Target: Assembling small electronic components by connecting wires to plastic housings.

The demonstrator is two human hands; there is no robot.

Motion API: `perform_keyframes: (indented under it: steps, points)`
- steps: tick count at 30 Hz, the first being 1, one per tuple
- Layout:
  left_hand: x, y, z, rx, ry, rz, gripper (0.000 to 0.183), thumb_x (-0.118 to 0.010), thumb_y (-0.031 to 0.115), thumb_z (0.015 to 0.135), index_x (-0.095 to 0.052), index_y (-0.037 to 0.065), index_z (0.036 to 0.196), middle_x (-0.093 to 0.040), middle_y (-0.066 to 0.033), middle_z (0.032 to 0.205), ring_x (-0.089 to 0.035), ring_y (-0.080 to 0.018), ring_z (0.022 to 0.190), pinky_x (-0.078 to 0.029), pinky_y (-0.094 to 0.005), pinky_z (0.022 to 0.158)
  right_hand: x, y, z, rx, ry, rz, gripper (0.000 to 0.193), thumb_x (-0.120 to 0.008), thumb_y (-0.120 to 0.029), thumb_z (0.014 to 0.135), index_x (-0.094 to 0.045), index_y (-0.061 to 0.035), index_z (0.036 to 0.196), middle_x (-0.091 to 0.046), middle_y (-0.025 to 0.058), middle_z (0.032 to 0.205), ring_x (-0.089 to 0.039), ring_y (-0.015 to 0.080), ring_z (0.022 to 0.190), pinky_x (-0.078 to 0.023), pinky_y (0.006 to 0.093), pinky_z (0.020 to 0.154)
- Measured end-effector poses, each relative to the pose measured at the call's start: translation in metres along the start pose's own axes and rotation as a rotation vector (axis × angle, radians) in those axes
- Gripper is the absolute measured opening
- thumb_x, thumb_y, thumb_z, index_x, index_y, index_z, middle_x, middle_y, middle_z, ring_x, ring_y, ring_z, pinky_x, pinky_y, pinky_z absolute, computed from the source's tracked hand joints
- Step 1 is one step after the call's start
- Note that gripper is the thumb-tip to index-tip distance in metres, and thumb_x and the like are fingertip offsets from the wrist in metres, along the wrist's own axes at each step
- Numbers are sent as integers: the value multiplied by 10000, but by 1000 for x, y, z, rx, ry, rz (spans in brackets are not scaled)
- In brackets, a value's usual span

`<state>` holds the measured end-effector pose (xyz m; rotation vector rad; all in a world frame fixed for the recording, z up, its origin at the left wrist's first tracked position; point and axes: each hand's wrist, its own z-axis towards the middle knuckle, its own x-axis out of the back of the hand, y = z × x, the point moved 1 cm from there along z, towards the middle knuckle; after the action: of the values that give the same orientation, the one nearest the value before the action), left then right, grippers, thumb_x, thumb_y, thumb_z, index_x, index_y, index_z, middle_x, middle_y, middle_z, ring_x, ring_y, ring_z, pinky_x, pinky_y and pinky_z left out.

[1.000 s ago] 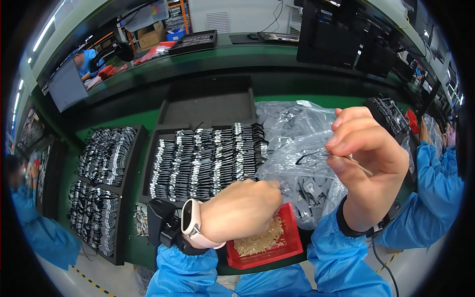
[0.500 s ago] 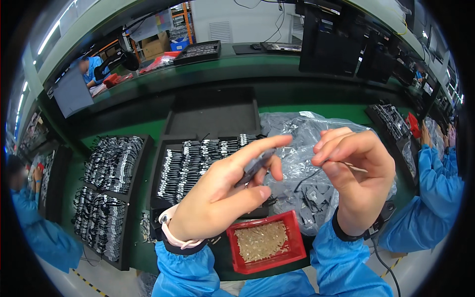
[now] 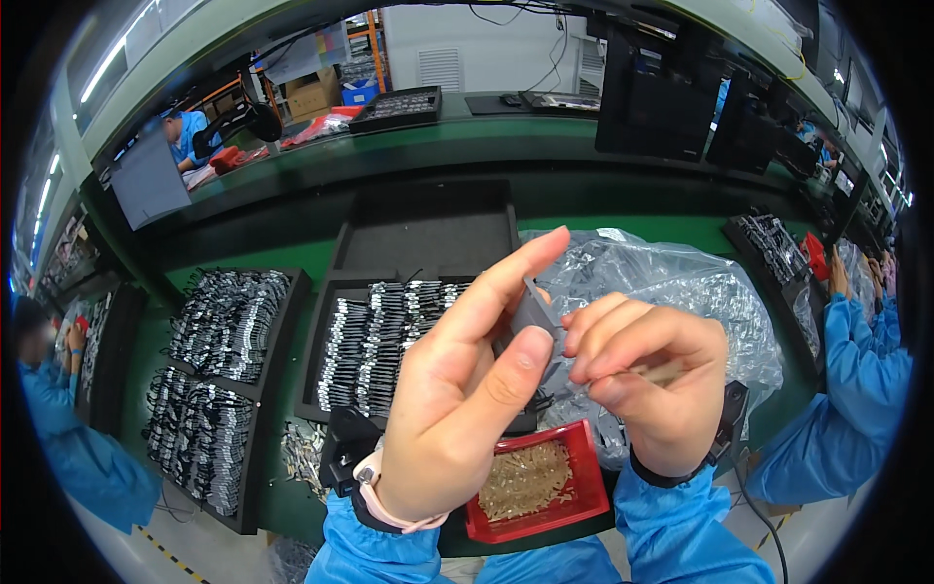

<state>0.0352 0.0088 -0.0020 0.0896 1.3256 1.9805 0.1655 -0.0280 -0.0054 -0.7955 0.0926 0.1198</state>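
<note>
My left hand (image 3: 452, 419) grips a small flat grey plastic part (image 3: 533, 313) between thumb and fingers, its index finger stretched out along the far side. Close against that part's right edge, my right hand (image 3: 657, 380) has thumb and fingertips pinched together; what they hold is hidden by the fingers. Below the hands sits a red bin (image 3: 595, 482) of small pale translucent pieces (image 3: 525, 479). Beyond my right hand lies a large clear plastic bag (image 3: 696, 282) with grey parts in it.
A black tray (image 3: 309, 384) with rows of small cabled parts stands behind my left hand, an open black box (image 3: 423, 229) beyond it. Another filled tray (image 3: 255, 438) is at the left. Loose small pieces (image 3: 304, 453) lie beside my left wrist. Co-workers' blue sleeves (image 3: 827, 428) show at both sides.
My right hand has moved left and down, up to the grey part. My left hand has shifted slightly right and turned, so more of the part's flat face shows.
</note>
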Motion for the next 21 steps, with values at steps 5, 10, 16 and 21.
perform_keyframes:
  steps: [5, 10, 16, 21]
  points:
    - [-4, -1, -1, -4, 18, 31, 604, -522, 280, 844, -306, -91, 1269, -401, -1, 742, -363, -63, 661, -293, -180, 584, 1, -6, 0, -96, -20, -28, 127, -658, 84, 660, -620, 54, 778, -624, 149, 759, -587, 207, 765, -449, 302, 715]
    - [-4, -1, -2, -33, -6, 68, 603, -519, 271, 846, -299, -97, 1270, -399, -3, 755, -354, -61, 685, -285, -171, 601, 0, -4, -1, -138, -2, -5, 111, -656, 77, 671, -616, 62, 773, -624, 146, 764, -589, 199, 773, -451, 293, 714]
    - [-8, -3, -3, -68, 28, 92, 599, -511, 267, 851, -296, -105, 1268, -396, -4, 750, -346, -56, 678, -283, -166, 602, -1, -2, -1, -148, 7, 19, 115, -657, 78, 675, -612, 60, 779, -623, 139, 779, -586, 191, 776, -452, 292, 720]
    - [-8, -4, -2, -83, 12, 82, 599, -511, 263, 853, -289, -108, 1269, -394, 1, 747, -343, -52, 673, -281, -162, 601, -1, -2, -2, -141, 4, 12, 116, -662, 76, 672, -612, 57, 775, -624, 139, 777, -587, 193, 772, -453, 292, 721]
